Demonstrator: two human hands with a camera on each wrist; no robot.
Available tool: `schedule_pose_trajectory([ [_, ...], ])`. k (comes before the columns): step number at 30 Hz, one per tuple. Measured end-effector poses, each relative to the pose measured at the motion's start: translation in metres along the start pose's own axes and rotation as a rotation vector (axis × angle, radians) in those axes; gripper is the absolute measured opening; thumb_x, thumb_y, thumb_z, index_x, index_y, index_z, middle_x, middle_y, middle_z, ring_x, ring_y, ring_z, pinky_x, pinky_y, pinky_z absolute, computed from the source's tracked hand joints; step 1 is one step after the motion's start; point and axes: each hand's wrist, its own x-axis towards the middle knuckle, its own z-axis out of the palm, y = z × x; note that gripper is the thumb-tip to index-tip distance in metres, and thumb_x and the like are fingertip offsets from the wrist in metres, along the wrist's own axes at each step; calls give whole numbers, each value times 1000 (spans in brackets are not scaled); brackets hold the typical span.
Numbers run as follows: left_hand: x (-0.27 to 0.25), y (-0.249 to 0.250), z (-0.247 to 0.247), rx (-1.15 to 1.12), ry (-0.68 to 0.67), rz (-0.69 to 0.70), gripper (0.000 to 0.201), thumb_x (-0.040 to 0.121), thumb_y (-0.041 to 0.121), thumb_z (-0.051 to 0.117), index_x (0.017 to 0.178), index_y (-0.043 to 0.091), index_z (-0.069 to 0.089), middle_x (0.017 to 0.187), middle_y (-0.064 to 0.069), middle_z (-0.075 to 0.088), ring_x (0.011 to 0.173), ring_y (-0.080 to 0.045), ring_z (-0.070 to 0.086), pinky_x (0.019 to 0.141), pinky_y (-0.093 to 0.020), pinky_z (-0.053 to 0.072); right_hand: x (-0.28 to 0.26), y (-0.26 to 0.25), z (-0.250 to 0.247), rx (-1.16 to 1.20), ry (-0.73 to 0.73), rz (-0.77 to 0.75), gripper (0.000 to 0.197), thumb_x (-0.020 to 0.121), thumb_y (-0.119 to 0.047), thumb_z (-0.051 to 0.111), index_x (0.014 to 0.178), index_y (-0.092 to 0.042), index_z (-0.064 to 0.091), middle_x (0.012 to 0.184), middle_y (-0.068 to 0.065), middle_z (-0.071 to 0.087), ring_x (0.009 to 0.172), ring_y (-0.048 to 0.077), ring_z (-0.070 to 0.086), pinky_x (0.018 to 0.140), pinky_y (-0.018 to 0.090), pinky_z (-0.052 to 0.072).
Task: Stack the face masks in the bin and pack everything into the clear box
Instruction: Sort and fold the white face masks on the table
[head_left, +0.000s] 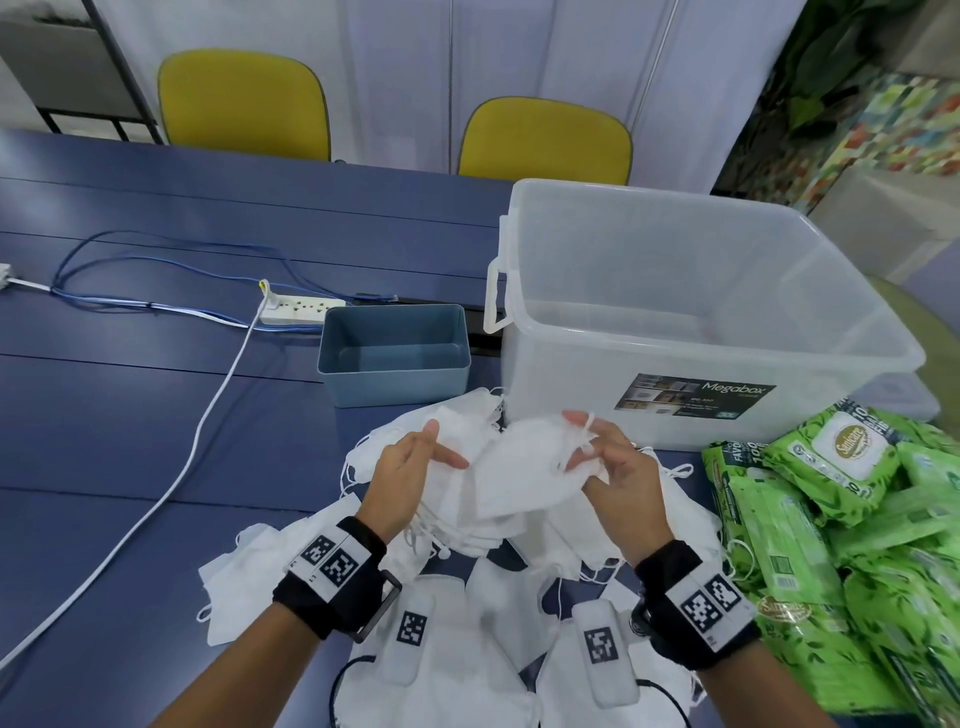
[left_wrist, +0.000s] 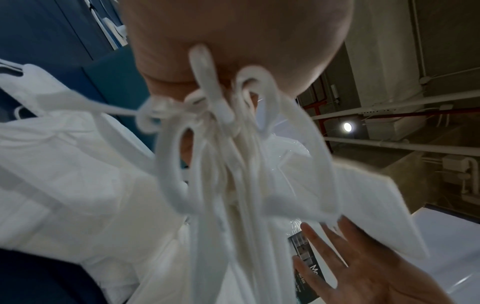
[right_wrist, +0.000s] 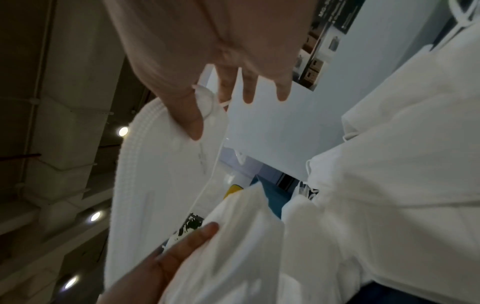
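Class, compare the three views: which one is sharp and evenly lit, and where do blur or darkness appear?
Head view: bright and sharp, though the clear plastic box bows from wide-angle distortion. Left wrist view: the white elastic ear loops are smeared by blur. Right wrist view: dim, soft white face masks, ceiling lamps glaring.

Large translucent plastic storage box (head_left: 701, 291): front label (head_left: 693, 396) reads "Megabox". Green wet-wipe packets (head_left: 831, 457): oval logo unclear, "100" printed. Smaller print illegible.

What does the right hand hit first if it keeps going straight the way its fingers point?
Likely the clear box: the right hand, gripping a face mask, points up-forward at its near wall. Depth is uncertain.
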Motion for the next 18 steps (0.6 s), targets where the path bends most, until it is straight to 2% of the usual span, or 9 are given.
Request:
schedule_pose_trajectory([
  [1, 0, 1, 1, -11, -9, -20, 57, 101, 36, 33, 77, 6, 74, 96, 1, 69, 96, -8, 58, 73, 5, 31, -1, -1, 2, -17, -20, -15, 46, 64, 12, 58, 59, -33, 69, 126, -1, 60, 116, 6, 55, 95, 14, 40],
  [3, -1, 4, 3, -41, -40, -53, 50, 100, 36, 39, 76, 5, 70, 95, -2, 67, 96, -8, 56, 78, 1, 33, -2, 0, 6, -36, -42, -35, 56, 64, 19, 56, 60, -35, 70, 135, 0, 51, 119, 2, 51, 96, 12, 37],
  [5, -3, 7, 4, -58, -104, -71, 42, 95, 33, 51, 67, 3, 62, 90, -6, 60, 104, 3, 50, 98, -16, 32, -3, 4, 10, -53, -43, -34, 53, 62, 14, 54, 60, -37, 71, 135, -3, 50, 121, 4, 49, 99, 13, 36],
  [6, -3, 6, 4, -50, -135, -64, 38, 92, 30, 58, 66, 2, 61, 93, -2, 60, 111, 9, 46, 103, -21, 27, -4, 6, 11, -76, -46, -28, 50, 61, 9, 53, 60, -38, 71, 135, -5, 50, 123, 6, 48, 101, 14, 36],
  [8, -2, 3, 4, -12, -140, -43, 23, 85, 25, 69, 76, 4, 70, 109, -1, 68, 125, 5, 33, 103, -21, 19, -6, 8, 13, -145, -69, -32, 45, 62, 3, 54, 63, -39, 71, 133, -6, 52, 125, 9, 47, 103, 16, 35],
  [10, 2, -2, 2, 65, -106, -24, 15, 84, 23, 71, 84, 8, 73, 118, -2, 65, 130, -1, 29, 101, -20, 17, -9, 7, 13, -200, -80, -58, 34, 63, -8, 57, 67, -40, 70, 127, -5, 54, 123, 5, 48, 101, 15, 34],
  [12, 6, -6, 0, 185, -80, 9, 16, 84, 26, 70, 86, 11, 72, 123, -3, 61, 131, -7, 33, 95, -17, 19, -11, 6, 11, -200, -27, -72, 20, 60, -22, 55, 68, -34, 68, 115, -2, 56, 116, 8, 52, 100, 18, 37],
  [15, 5, -5, -3, 343, -52, 57, 18, 84, 28, 69, 88, 11, 70, 119, 2, 53, 119, -11, 42, 81, -12, 23, -10, 5, 9, -184, 160, -57, 7, 60, -30, 55, 64, -28, 60, 95, -2, 49, 97, 17, 55, 92, 31, 45],
  [18, 4, -6, -3, 454, -101, 109, 14, 84, 31, 69, 85, 17, 67, 126, -3, 51, 129, -16, 40, 91, -19, 28, -6, 4, 11, -309, 116, -95, 9, 66, -32, 62, 75, -32, 60, 94, -8, 47, 92, 4, 53, 85, 18, 42],
])
